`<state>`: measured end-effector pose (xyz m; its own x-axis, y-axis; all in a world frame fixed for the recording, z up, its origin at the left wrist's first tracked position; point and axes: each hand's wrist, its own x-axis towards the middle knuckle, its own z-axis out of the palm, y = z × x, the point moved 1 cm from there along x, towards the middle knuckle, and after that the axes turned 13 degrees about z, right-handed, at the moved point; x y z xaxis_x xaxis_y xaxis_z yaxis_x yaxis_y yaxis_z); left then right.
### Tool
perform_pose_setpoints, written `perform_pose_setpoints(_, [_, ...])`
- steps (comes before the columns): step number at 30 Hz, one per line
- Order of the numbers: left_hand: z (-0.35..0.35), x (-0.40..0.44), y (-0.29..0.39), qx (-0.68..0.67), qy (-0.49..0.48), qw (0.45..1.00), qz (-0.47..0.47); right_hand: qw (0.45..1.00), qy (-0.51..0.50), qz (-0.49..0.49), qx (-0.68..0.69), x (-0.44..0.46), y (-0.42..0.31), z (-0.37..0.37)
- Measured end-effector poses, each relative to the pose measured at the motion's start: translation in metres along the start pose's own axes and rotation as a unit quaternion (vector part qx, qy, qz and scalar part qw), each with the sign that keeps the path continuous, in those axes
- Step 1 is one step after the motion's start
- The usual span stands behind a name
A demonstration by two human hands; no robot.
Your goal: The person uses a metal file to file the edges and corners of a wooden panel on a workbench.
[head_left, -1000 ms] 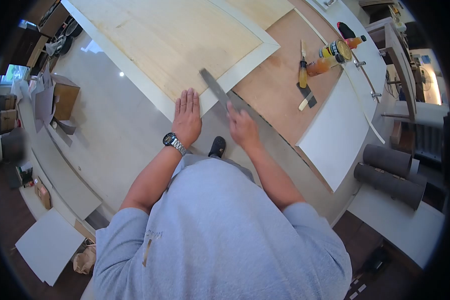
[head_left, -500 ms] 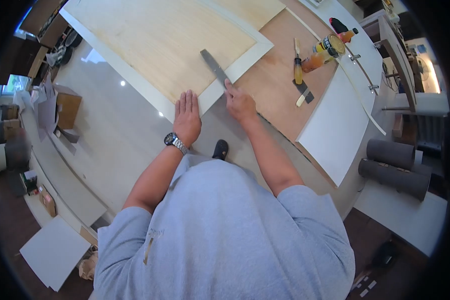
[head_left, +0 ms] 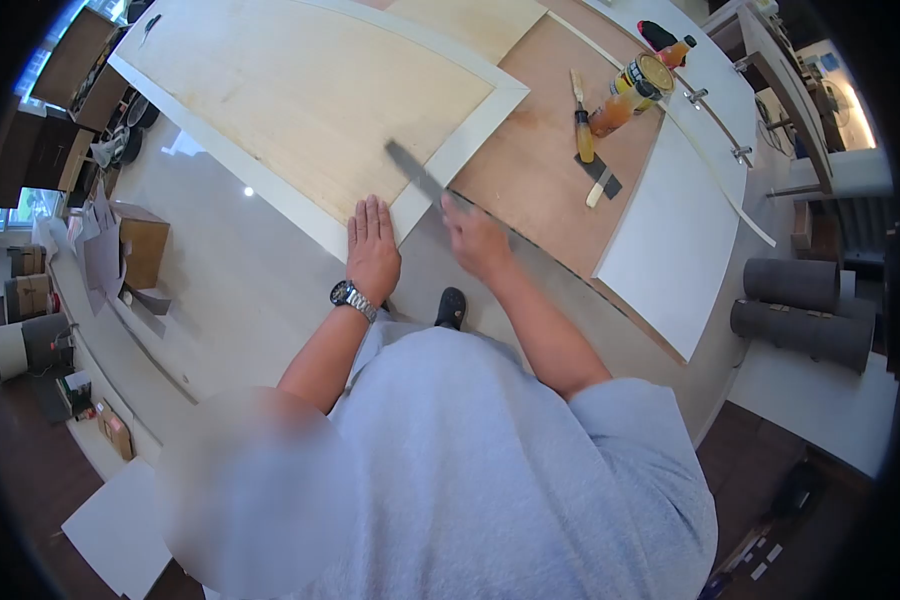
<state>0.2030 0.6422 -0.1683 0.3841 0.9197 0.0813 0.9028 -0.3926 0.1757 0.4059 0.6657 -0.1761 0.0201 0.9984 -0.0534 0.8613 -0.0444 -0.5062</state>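
Observation:
A pale wooden panel with a white border (head_left: 282, 225) lies before me, one corner toward my body. My left hand (head_left: 373, 252) rests on that corner, fingers stretched flat and close together; a metal-band watch is on the wrist. In my right hand (head_left: 478, 240) is a flat grey metal file (head_left: 413, 169), gripped at its near end, the index finger along it. The file's blade lies across the white border, its far end over the pale wood. Motion blurs it slightly, and its handle is hidden in my fist.
On the brown board (head_left: 540, 190) at right are a chisel (head_left: 583, 135) with a yellow handle, a dark scraper (head_left: 599, 178), an orange bottle (head_left: 618, 110) and a tin (head_left: 653, 75). A white panel (head_left: 670, 270) adjoins it. Dark rolls (head_left: 802, 330) are farther right.
The file and my right hand have shifted slightly left and down in view. My left hand stays flat on the corner. The whole view has tilted a little.

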Motion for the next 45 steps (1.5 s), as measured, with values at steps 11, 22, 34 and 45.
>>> perform_pose_setpoints(11, [0.004, 0.0, -0.002, 0.0, -0.001, 1.0, -0.004, 1.0, -0.017, 0.007, 0.004, 0.014, 0.001, -0.004])
perform_pose_setpoints(22, [0.004, -0.002, -0.002, 0.003, -0.009, 1.0, 0.001, 1.0, -0.002, 0.002, 0.024, 0.019, -0.014, 0.002])
perform_pose_setpoints(34, [-0.009, -0.002, 0.021, -0.026, -0.049, 0.998, -0.015, 0.998, 0.038, 0.031, 0.049, 0.026, 0.006, -0.014])
perform_pose_setpoints(45, [0.014, 0.026, 0.09, -0.13, -0.121, 0.942, 0.285, 0.958, 0.103, 0.038, 0.266, -0.045, 0.055, -0.035])
